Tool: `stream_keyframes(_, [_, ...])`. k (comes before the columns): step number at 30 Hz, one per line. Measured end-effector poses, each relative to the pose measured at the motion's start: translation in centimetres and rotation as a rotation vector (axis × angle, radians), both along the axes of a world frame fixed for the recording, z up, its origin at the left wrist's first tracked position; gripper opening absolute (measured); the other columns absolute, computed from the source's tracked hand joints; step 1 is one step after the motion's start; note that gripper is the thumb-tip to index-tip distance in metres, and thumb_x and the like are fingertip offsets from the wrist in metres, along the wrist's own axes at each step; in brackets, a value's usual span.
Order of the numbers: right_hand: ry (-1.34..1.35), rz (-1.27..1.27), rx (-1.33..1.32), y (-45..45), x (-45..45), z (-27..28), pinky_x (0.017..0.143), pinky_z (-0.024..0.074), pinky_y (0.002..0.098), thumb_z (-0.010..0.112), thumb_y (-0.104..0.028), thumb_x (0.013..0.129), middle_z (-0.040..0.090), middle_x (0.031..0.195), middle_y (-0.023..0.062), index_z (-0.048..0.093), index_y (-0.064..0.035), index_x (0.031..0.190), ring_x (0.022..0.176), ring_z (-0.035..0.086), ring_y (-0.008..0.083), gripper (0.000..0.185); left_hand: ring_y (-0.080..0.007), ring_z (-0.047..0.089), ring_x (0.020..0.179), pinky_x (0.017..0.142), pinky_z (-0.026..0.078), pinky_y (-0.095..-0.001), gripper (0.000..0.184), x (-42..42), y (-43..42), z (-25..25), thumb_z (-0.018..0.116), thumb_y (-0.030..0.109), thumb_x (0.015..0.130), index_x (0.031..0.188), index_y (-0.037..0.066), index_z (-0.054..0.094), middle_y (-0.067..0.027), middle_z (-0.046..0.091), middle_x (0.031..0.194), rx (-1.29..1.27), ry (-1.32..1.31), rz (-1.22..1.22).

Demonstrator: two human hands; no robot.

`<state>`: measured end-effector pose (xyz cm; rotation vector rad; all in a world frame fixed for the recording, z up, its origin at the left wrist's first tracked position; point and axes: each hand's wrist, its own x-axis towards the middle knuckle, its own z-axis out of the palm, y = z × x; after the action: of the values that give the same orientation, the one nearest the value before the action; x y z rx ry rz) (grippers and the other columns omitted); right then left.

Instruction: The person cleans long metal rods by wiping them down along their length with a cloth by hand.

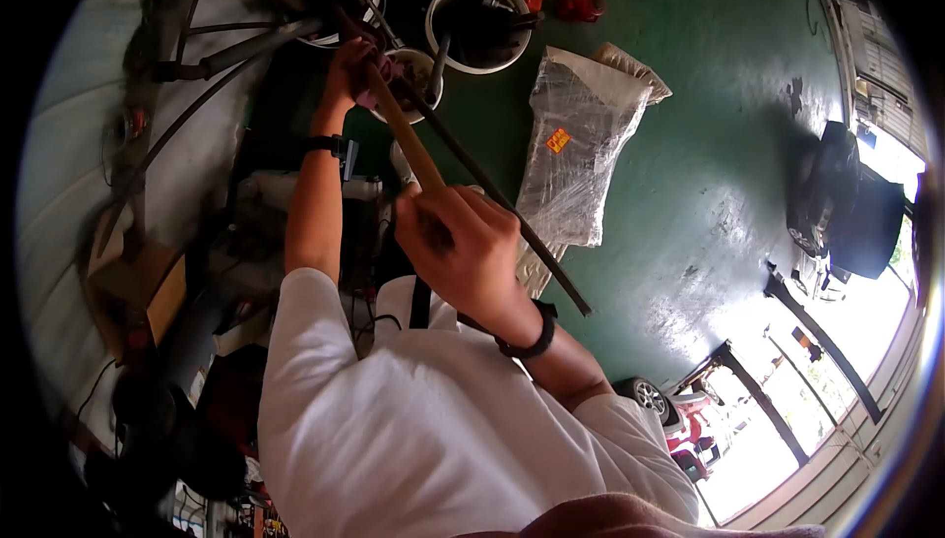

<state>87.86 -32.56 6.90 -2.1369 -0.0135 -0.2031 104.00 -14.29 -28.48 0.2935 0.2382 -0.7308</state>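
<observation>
My right hand (461, 243), with a dark band on its wrist, is closed round the lower end of a light wooden handle (406, 134). Farther up, my left hand (352, 70) grips a dark reddish cloth (379, 75), which is wrapped about the upper part of the handle. A long dark bar (492, 189) runs diagonally beside the handle, passing behind my right hand's fingers towards the lower right. What the top of the handle joins is hidden in shadow.
White buckets (436, 67) holding rods and tools stand at the top. A plastic-wrapped package (581, 144) with an orange label lies on the green floor (709, 174). Cardboard boxes (148, 287) are at left; a dark car (837, 193) and a wheel (650, 395) are at right.
</observation>
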Motion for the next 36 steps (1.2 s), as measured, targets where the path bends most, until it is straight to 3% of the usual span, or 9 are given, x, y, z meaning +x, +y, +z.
stream_keyframes(4, [-0.044,0.053,0.006,-0.5,-0.8,-0.6,0.045,0.0436,0.0333,0.075,-0.010,0.082,0.057,0.060,0.0061,0.061,-0.0049,0.076,0.047,0.057,0.0214,0.016,-0.0264,0.061,0.074,0.082,0.051,-0.0431,0.022,-3.5,-2.4,7.6,0.057,0.032,0.094,0.089,0.011,0.059,-0.0093,0.059,0.077,0.333,0.232,0.120])
stream_keyframes(9, [-0.098,0.088,-0.061,-2.1,-3.0,-2.9,0.046,0.0467,0.0374,0.072,-0.017,0.081,0.058,0.062,0.0056,0.057,-0.0082,0.070,0.053,0.059,0.0237,0.020,-0.0242,0.063,0.082,0.084,0.053,-0.0389,0.012,-9.3,-3.9,6.4,0.056,0.021,0.094,0.093,0.010,0.062,-0.0100,0.062,0.089,0.050,0.043,0.040])
stream_keyframes(12, [-0.153,0.108,-0.062,-3.8,-4.4,-3.9,0.048,0.0486,0.0371,0.072,-0.016,0.079,0.059,0.064,0.0061,0.061,-0.0085,0.074,0.054,0.061,0.0240,0.014,-0.0229,0.063,0.100,0.089,0.054,-0.0329,0.012,-12.9,-6.7,8.6,0.056,0.008,0.094,0.100,0.006,0.066,-0.0089,0.063,0.107,0.880,-0.508,0.337])
stream_keyframes(15, [-0.169,0.180,-0.109,-5.4,-5.8,-5.1,0.052,0.0514,0.0399,0.071,-0.017,0.081,0.062,0.072,0.0089,0.060,-0.0067,0.074,0.060,0.064,0.0290,0.016,-0.0268,0.062,0.104,0.091,0.050,-0.0406,0.028,-15.6,-8.3,12.2,0.067,0.013,0.079,0.104,0.002,0.067,-0.0106,0.066,0.112,1.360,-1.424,0.318])
stream_keyframes(20, [-0.193,0.145,-0.125,-8.2,-7.7,-7.0,0.061,0.0539,0.0421,0.072,-0.017,0.079,0.064,0.079,0.0091,0.062,-0.0066,0.079,0.071,0.066,0.0307,0.014,-0.0320,0.059,0.109,0.096,0.041,-0.0465,0.037,-20.3,-12.7,17.6,0.072,0.025,0.073,0.103,0.005,0.065,-0.0101,0.065,0.111,1.398,-1.613,0.235])
stream_keyframes(23, [-0.309,0.216,-0.087,-11.1,-10.4,-7.7,0.082,0.0521,0.0429,0.071,-0.017,0.081,0.062,0.105,0.0087,0.065,-0.0055,0.092,0.096,0.062,0.0313,0.017,-0.0312,0.056,0.116,0.100,0.036,-0.0460,0.039,-23.8,-14.6,19.3,0.069,0.028,0.075,0.107,0.006,0.064,-0.0097,0.063,0.113,1.379,-1.510,0.276])
stream_keyframes(27, [-0.239,0.372,-0.165,-14.7,-14.7,-7.3,0.097,0.0456,0.0420,0.071,-0.018,0.082,0.056,0.119,0.0058,0.064,-0.0122,0.110,0.110,0.055,0.0288,0.029,-0.0297,0.055,0.115,0.102,0.033,-0.0462,0.038,-22.8,-14.8,23.1,0.069,0.025,0.075,0.108,0.006,0.064,-0.0086,0.062,0.112,1.493,-1.757,-0.034])
stream_keyframes(31, [-0.187,0.379,-0.213,-17.7,-18.4,-5.7,0.096,0.0457,0.0422,0.070,-0.016,0.080,0.052,0.124,0.0050,0.057,-0.0247,0.126,0.113,0.053,0.0273,0.049,-0.0306,0.059,0.107,0.098,0.037,-0.0469,0.037,-24.5,-16.7,26.7,0.070,0.029,0.075,0.104,0.007,0.064,-0.0079,0.063,0.106,1.438,-1.931,-0.030])
stream_keyframes(36, [-0.232,0.300,-0.157,-20.4,-21.4,-4.6,0.091,0.0486,0.0419,0.070,-0.014,0.079,0.056,0.115,0.0071,0.059,-0.0181,0.120,0.105,0.058,0.0289,0.042,-0.0299,0.059,0.100,0.093,0.039,-0.0449,0.040,-26.7,-20.6,29.2,0.073,0.034,0.072,0.101,0.008,0.064,-0.0068,0.064,0.102,1.548,-1.988,-0.131])
